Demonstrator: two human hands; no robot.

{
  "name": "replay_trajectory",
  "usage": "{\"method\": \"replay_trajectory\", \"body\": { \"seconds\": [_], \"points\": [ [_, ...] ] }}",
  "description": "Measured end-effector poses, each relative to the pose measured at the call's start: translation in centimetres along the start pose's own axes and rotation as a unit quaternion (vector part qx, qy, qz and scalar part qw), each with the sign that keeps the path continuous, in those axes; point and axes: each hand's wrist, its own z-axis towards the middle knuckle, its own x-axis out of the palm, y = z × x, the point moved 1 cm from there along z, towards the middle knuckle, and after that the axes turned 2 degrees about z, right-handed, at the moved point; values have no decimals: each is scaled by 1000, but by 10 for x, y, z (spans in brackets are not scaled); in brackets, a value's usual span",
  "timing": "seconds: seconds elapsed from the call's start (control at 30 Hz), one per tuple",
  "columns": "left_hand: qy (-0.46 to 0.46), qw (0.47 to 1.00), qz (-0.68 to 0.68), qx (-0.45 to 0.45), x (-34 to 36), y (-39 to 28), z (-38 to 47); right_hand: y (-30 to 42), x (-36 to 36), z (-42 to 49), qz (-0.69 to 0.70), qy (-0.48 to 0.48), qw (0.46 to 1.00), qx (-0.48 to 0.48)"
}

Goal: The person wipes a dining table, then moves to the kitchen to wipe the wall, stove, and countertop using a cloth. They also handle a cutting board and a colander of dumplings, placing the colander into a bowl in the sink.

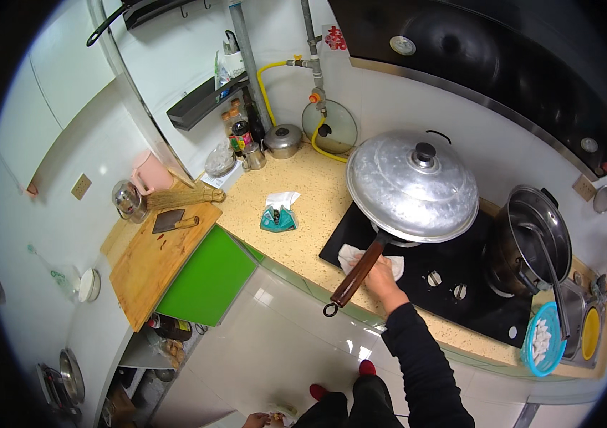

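Observation:
My right hand point(381, 275) is pressed on a white cloth point(347, 257) on the black glass gas hob point(437, 305), beneath the brown handle point(359, 273) of a wok. The wok stands on the hob's left burner under a large domed aluminium lid point(410, 187) with a black knob. At the bottom edge of the view is my left hand point(257, 420), beside a container point(282, 414) with small brownish things in it; whether the hand grips it cannot be told. A deep steel pot point(536, 235) with a ladle in it stands on the right burner.
A teal tissue pack point(279, 218) lies on the speckled counter point(303, 176). To the left, a cleaver point(170, 220) rests on a wooden board point(162, 257) near a straw brush point(186, 198). At the right, a blue basket point(557, 342) holding white pieces stands by the sink point(573, 321).

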Motion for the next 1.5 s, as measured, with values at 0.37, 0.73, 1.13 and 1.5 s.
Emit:
{"method": "replay_trajectory", "body": {
  "seconds": [0.37, 0.73, 1.13, 1.5],
  "points": [
    [-22, 999, -33, -12, -17, 34, -18, 82, 88, 53, -53, -113, 991, -51],
    [8, 997, 67, -30, -14, 12, -21, 57, 147, -32, -43, -51, 996, 52],
    [-8, 997, 41, -60, -19, -30, 27, -21, 6, -179, -178, -8, 975, 128],
    [26, 996, 83, 9, -2, -32, 30, -114, -90, -339, -311, -120, 903, 271]
  ]
}}
